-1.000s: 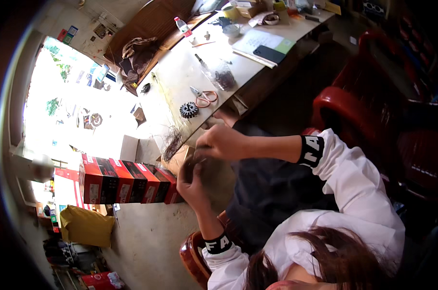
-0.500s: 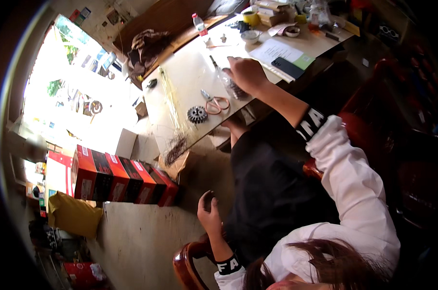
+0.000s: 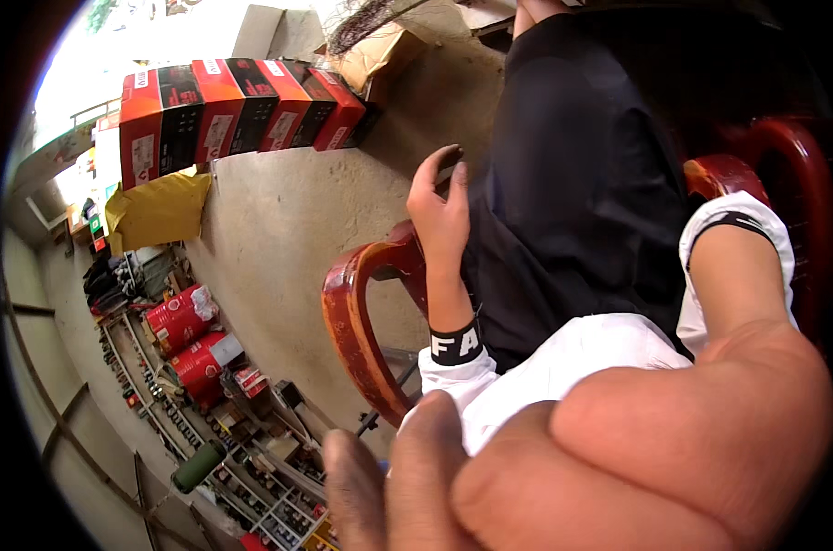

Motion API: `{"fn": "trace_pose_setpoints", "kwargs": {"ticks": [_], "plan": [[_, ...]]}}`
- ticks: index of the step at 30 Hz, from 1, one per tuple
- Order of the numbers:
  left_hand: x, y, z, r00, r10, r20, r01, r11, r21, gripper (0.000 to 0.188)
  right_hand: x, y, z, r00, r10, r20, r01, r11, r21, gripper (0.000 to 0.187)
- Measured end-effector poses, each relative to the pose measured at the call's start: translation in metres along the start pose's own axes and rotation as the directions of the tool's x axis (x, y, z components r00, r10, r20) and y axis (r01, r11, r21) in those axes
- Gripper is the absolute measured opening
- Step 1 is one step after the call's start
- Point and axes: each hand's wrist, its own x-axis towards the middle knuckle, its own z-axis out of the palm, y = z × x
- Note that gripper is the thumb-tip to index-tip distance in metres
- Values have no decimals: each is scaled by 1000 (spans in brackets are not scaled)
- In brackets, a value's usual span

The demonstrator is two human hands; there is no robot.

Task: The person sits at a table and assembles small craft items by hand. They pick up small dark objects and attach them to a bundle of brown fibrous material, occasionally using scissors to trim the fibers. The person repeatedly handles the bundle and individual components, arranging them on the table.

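My left hand (image 3: 441, 213) hovers over the chair's left armrest, its dark-tipped fingers loosely bent and a gap between thumb and forefinger. It holds nothing that I can see. My right hand (image 3: 609, 459) is very large at the lower right, close to the camera. Its fingers are bent and some stand apart; nothing shows in them, though part of the hand runs past the lower edge. The wooden armrest (image 3: 350, 303) is reddish brown, beside my left wrist. Black cloth (image 3: 582, 193) covers my lap.
A row of red and black boxes (image 3: 242, 110) stands at the upper left, with a yellow package (image 3: 159, 209) below it. Red drums (image 3: 182, 319) and racks of small parts (image 3: 288, 510) fill the lower left. An open brown carton (image 3: 380, 57) sits near the top.
My right hand has left the bottle on the table and come up close to the camera. The view has swung down, so the tabletop is nearly all out of sight. My left hand stays similarly bent.
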Motion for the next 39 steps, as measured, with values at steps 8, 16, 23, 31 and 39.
{"fn": "trace_pose_setpoints", "kwargs": {"ticks": [8, 16, 23, 31, 39], "plan": [[14, -11, -3, 999, 38, -34, -39, 999, -16, 20, 3, -4, 9, 999, -21, 25, 19, 998, 64, 17], [62, -6, 2, 974, 208, -90, -203, 977, 69, 17, 11, 0, 18, 997, -8, 74, 3, 997, 77, 17], [120, -13, 0, 938, 308, -161, -260, 929, 262, 20, 14, 10, 27, 998, 28, 65, -33, 996, 84, 17], [207, -35, -6, 852, 454, -261, -212, 755, 621, 65, 14, 20, 27, 997, 58, 44, -62, 994, 92, 17], [256, -40, -10, 921, 339, -193, -107, 696, 710, 83, 15, 28, 28, 996, 59, 72, -65, 995, 80, 16]]}}
